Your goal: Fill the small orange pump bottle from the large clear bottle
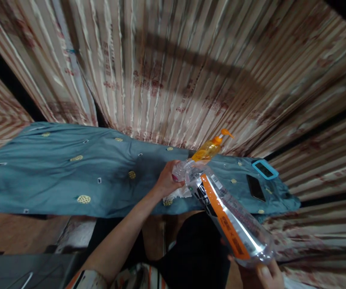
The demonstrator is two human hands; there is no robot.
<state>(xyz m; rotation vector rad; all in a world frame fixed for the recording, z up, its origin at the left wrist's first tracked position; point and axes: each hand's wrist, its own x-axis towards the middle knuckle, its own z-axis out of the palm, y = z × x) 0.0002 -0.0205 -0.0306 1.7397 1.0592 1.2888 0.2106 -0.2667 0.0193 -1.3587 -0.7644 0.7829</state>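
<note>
Holding the bottle [230, 216] tilted over the edge of the worktop [58, 176], the person works with both hands at once. The right hand [267, 275] supports the base from below; only a thumb and part of the palm show, closed against the bottle's lower end. The left hand [168, 180] is at the neck, its fingers curled shut around the cap end, with a white cloth [179, 193] bunched just beneath.

For a sound hold at this step, keep the base hand firm and the neck hand light, so the bottle does not slip along its slick wall. Keep the neck over the cloth.

The bottle is clear plastic, large, with a black and orange label running along its length. It looks nearly empty, though glare makes this uncertain.

Just beyond the neck stands an orange pump bottle [209, 149]. A dark phone [255, 187] and a blue-framed device [265, 169] lie near each other on the teal covering to the right. Striped curtains [173, 68] hang behind.
</note>
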